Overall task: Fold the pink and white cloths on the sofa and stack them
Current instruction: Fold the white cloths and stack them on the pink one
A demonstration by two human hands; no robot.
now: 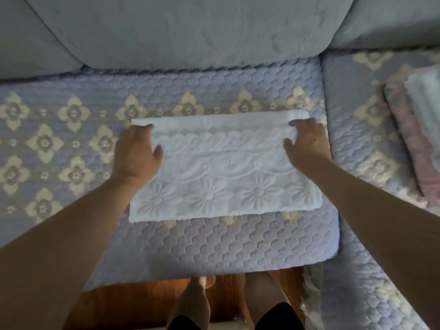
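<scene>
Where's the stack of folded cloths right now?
In the head view the stack sits at the far right edge, on the right seat cushion, apart from the white cloth under both hands on the middle cushion.

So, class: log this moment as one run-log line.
left hand: flat on white cloth | right hand: flat on it | cloth: folded, on sofa | stack: right cushion

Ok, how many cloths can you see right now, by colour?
White: 2, the white cloth under both hands, left hand and right hand, and a folded white cloth on the pile at right.
Pink: 1, the pink cloth beneath it.
Total: 3
</scene>
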